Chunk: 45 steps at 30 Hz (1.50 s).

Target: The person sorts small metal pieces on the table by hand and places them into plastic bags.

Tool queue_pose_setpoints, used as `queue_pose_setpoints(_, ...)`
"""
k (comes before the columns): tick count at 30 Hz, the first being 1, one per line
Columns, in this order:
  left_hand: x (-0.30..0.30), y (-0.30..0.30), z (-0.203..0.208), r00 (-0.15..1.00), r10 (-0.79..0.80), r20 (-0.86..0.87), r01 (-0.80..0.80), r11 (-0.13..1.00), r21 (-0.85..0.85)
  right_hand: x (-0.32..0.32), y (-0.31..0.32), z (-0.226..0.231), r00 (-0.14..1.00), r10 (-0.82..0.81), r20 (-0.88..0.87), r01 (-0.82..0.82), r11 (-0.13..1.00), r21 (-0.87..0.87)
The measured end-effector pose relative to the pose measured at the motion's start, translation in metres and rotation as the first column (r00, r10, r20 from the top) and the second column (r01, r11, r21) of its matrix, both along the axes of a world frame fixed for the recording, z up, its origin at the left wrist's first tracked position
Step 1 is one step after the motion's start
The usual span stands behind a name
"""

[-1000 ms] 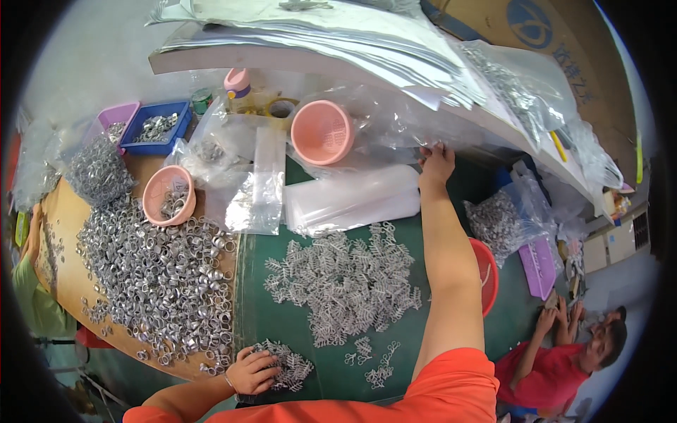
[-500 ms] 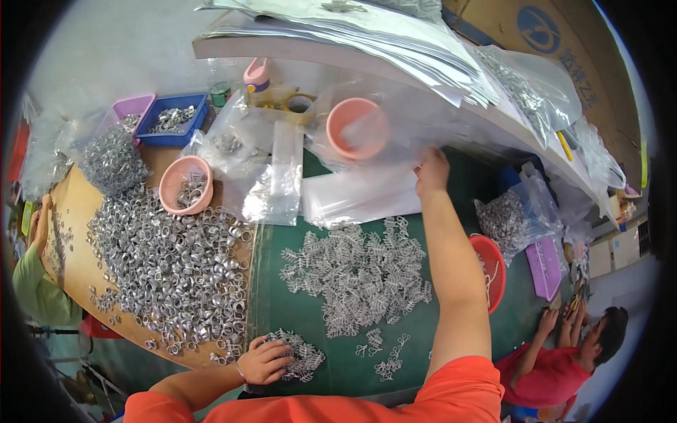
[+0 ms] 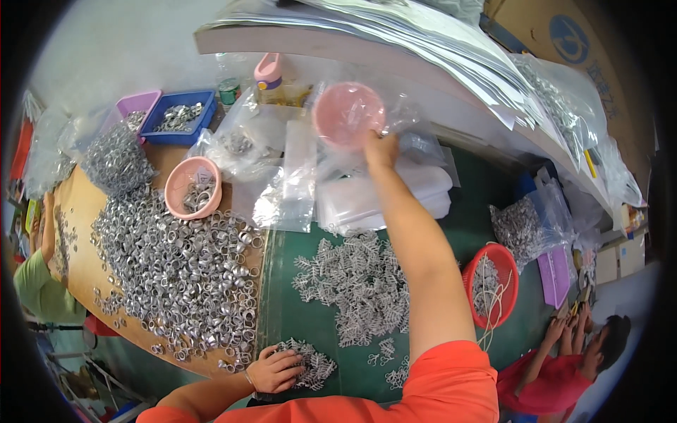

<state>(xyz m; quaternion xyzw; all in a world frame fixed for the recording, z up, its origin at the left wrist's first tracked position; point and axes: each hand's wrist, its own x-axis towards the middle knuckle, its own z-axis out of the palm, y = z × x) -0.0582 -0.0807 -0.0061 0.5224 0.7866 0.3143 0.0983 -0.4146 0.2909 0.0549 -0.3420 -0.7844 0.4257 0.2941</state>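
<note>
There are two pink baskets point(image 3: 345, 106), one red basket point(image 3: 502, 259), one blue tray point(image 3: 166, 137) and apparently two purple trays point(image 3: 555, 278).

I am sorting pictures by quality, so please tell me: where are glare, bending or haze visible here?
Head view: glare whitens part of the flat clear bag; head view: the shelf edge bends, the corners go black; head view: the upper pink basket looks hazy through clear film by the right hand.
</note>
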Motion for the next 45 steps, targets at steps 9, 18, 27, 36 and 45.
queue_pose_setpoints(9,0.001,0.001,-0.004,1.0,-0.007,0.014,0.007,1.0,-0.017,-0.01,-0.085,-0.022,0.875,0.484,0.009,-0.437,0.796,-0.419)
queue_pose_setpoints(18,0.001,-0.003,-0.004,1.0,0.009,0.006,-0.009,1.0,-0.019,0.023,0.027,-0.003,0.59,0.258,0.765,-0.576,0.799,0.174)
queue_pose_setpoints(27,-0.002,-0.001,0.004,0.999,-0.003,-0.033,0.002,0.999,-0.038,0.047,0.106,0.065,0.845,-0.018,0.534,-0.3,0.81,0.503)
queue_pose_setpoints(36,0.009,-0.006,-0.003,0.999,-0.017,-0.03,0.016,0.999,-0.029,0.13,0.174,0.097,0.996,-0.086,-0.022,0.083,0.816,0.572)
queue_pose_setpoints(45,-0.003,0.0,0.003,0.999,-0.031,0.019,0.031,0.999,-0.023,0.266,0.122,0.176,0.984,0.158,-0.084,-0.162,0.986,-0.035)
